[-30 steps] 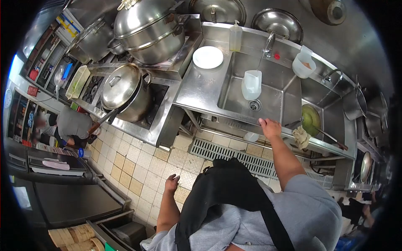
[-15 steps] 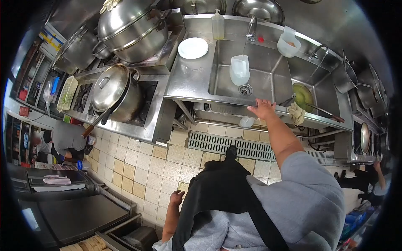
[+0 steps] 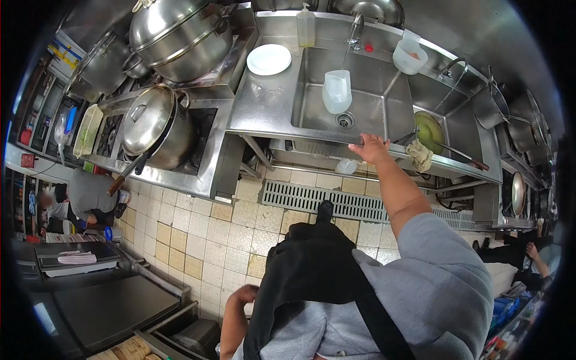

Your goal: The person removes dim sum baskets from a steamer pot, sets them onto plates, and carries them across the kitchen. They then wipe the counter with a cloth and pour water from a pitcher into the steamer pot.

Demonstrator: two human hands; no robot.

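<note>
My right hand [image 3: 370, 149] rests with its fingers spread at the front rim of the steel sink [image 3: 384, 108] and holds nothing. Just ahead of it, a translucent white plastic jug [image 3: 337, 93] stands in the basin beside the drain [image 3: 345, 120], under a thin stream from the faucet [image 3: 356, 33]. A crumpled beige cloth [image 3: 419, 155] hangs over the rim to the right of that hand. My left hand [image 3: 245, 294] is low at my side by the black apron [image 3: 312, 264]; its fingers are partly hidden and dim.
In the right basin, water runs near a green round item [image 3: 428, 132] and a long-handled tool [image 3: 462, 157]. A white plate [image 3: 269, 59] lies on the left counter. A lidded pot [image 3: 159, 129] sits on the stove. One person [image 3: 93, 195] bends at far left; another [image 3: 531, 258] is at right.
My view has shifted slightly, so the sink appears higher and further left. My left hand has moved down and in against the apron. My right hand stays at the sink rim.
</note>
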